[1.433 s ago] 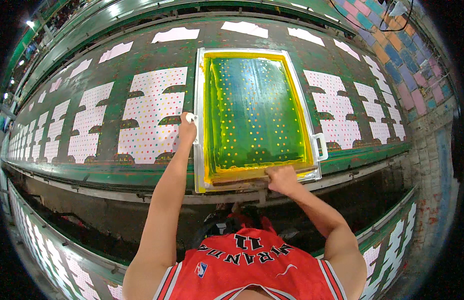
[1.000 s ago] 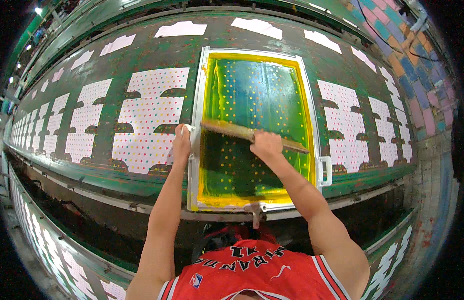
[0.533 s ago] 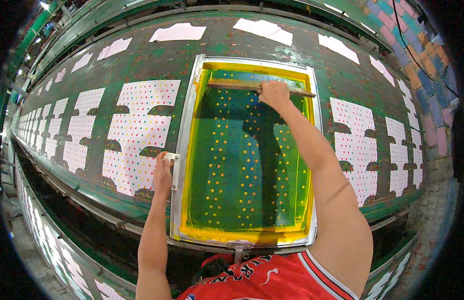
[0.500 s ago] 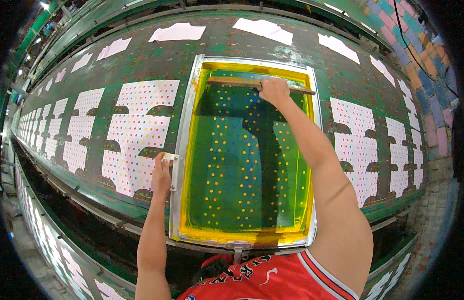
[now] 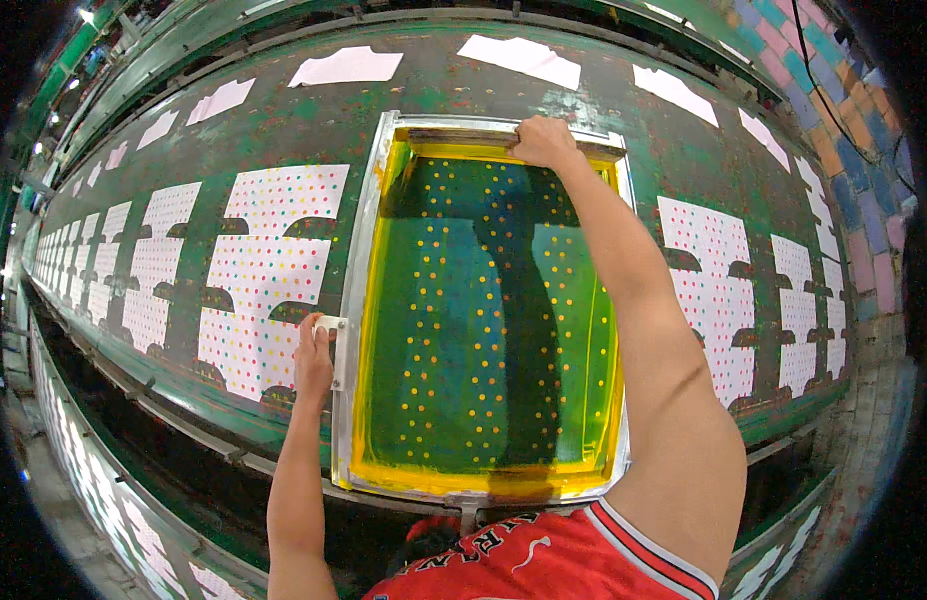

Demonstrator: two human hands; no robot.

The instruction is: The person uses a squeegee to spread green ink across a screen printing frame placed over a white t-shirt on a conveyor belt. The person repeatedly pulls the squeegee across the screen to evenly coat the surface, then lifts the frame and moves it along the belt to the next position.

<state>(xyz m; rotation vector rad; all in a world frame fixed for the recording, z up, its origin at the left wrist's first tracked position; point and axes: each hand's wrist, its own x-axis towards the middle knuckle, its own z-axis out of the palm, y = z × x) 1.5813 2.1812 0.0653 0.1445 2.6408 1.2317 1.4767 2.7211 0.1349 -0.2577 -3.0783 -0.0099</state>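
Note:
A screen-printing frame (image 5: 360, 260) with pale metal sides lies across the green table in front of me. Yellow ink lines its inner edges, and its green mesh (image 5: 449, 340) carries rows of small yellow and orange dots. At the frame's far end my right hand (image 5: 546, 142) is closed around a long squeegee (image 5: 464, 142), which lies along the far inner edge. My left hand (image 5: 312, 360) is closed on a white handle (image 5: 333, 324) fixed to the frame's left side. The shadow of my right arm falls over the mesh.
White fabric pieces with coloured dots lie left (image 5: 274, 260) and right (image 5: 706, 285) of the frame. Plain pale pieces (image 5: 346, 66) line the table's far side (image 5: 434, 85). A patterned brick-like surface (image 5: 864, 150) stands at the far right, with a dark cable across it.
My right hand has pushed the squeegee a short way farther, up to the frame's far edge. My left hand keeps its hold on the handle. The whole view has shifted slightly.

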